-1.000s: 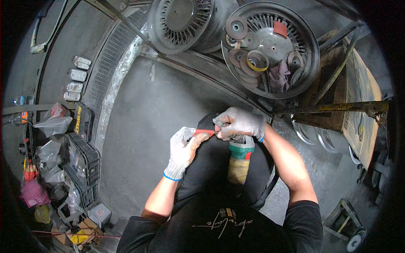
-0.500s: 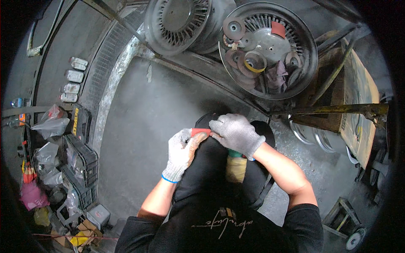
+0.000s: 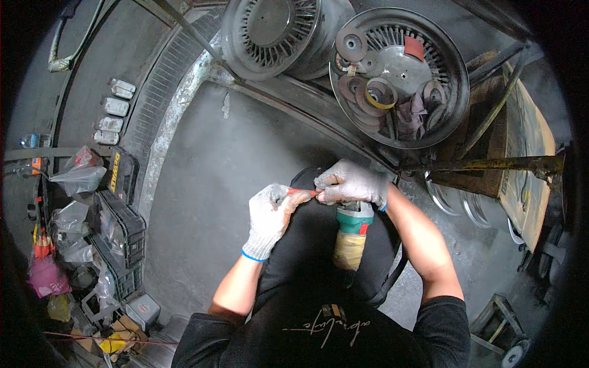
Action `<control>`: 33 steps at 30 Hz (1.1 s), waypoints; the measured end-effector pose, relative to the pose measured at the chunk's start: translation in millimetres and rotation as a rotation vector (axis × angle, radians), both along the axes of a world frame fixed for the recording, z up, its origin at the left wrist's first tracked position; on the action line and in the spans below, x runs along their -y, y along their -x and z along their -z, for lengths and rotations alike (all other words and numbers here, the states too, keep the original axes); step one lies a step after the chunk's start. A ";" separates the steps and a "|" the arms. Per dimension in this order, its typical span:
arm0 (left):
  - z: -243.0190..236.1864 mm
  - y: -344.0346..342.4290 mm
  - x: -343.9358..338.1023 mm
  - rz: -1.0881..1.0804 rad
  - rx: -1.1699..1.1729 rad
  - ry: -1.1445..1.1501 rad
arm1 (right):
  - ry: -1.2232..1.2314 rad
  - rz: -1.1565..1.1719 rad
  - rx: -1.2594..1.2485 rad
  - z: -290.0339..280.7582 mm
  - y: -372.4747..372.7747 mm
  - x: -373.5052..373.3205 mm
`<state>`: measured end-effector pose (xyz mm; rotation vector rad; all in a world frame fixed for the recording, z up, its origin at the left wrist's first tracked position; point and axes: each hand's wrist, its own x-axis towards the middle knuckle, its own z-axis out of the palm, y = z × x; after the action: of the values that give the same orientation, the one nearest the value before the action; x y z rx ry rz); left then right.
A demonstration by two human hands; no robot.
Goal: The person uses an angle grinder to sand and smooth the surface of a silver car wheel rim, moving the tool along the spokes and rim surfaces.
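Note:
A small piece of red sandpaper (image 3: 300,192) is stretched between my two hands above my lap, seen nearly edge-on. My left hand (image 3: 267,221), in a white knit glove with grimy fingertips, pinches its left end. At the other end, the fingers of my right hand (image 3: 356,182), in a greyed glove, close on the sandpaper's tip. Below my right hand a green power tool (image 3: 354,222) with a yellow-wrapped grip lies between my thighs. Its upper end is hidden by that hand.
Ahead to the right, a metal wheel (image 3: 463,92) holds abrasive discs (image 3: 351,43), a yellow-edged ring, a rag (image 3: 411,115) and a red sheet (image 3: 414,48). Another wheel (image 3: 270,24) stands beside it. Black crates (image 3: 126,230) and cans (image 3: 115,107) line the left. A rusty bar (image 3: 485,164) crosses at right.
My right hand has turned and lifted away, uncovering more of the green tool. The red sandpaper has tilted from face-on to nearly edge-on. The whole view has shifted slightly.

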<state>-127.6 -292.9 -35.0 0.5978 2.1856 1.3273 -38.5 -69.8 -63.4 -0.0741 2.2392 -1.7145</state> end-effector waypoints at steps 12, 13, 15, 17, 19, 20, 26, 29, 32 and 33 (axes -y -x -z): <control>12.2 -11.6 0.4 -0.196 0.291 -0.110 | -0.352 0.158 -0.278 -0.3 -12.0 33.0; 16.0 -13.0 1.9 -0.227 0.351 -0.148 | -0.393 0.258 -0.278 -1.0 -17.0 39.3; 17.2 -13.0 3.9 -0.260 0.405 -0.179 | -0.600 0.341 -0.318 -12.4 -17.0 46.6; 16.4 -13.3 2.5 -0.255 0.355 -0.145 | -0.668 0.402 -0.447 -14.8 -19.3 53.5; 12.9 -13.2 2.0 -0.235 0.252 -0.102 | -0.737 0.464 -0.577 -14.2 -20.6 54.8; 11.0 -13.2 1.8 -0.215 0.150 -0.060 | -0.707 0.429 -0.512 -12.0 -21.8 53.1; 8.7 -8.7 -0.8 -0.143 -0.159 0.126 | -0.482 0.282 -0.378 3.9 -19.4 35.2; 17.5 -3.3 2.9 -0.181 -0.194 0.207 | -0.400 0.198 -0.328 1.2 -15.6 26.5; 13.2 -3.9 -7.6 -0.160 -0.161 -0.063 | -0.308 0.097 -0.195 -2.0 -9.2 14.1; 16.2 0.3 -6.4 -0.156 -0.163 -0.065 | -0.234 0.038 -0.086 -2.5 -6.9 9.4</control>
<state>-127.8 -286.6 -51.3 0.5884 2.3698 1.4812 -31.6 -79.2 -60.8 -0.0531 2.5030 -1.4803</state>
